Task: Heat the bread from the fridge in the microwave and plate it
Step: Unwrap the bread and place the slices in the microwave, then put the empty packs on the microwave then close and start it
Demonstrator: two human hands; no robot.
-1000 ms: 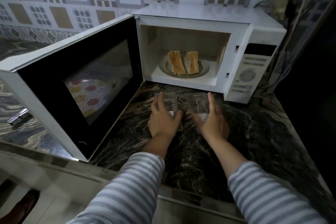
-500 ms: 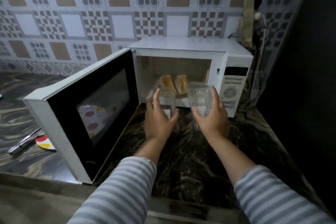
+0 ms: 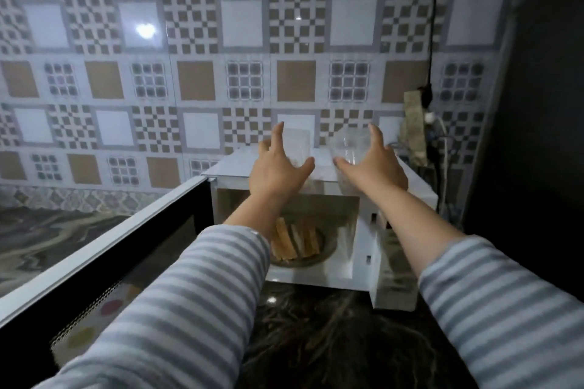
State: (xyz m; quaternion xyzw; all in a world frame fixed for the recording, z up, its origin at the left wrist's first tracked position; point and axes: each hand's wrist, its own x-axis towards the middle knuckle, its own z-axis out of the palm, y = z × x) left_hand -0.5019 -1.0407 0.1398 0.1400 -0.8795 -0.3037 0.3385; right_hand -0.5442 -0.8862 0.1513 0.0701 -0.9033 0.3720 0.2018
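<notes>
Bread [image 3: 295,241] below raised fingers [image 3: 278,136].

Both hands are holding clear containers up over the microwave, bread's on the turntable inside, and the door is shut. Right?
Not quite. The head view shows the microwave door swung open. The rest holds: left hand and right hand each hold a clear container, bread inside the microwave.
</notes>
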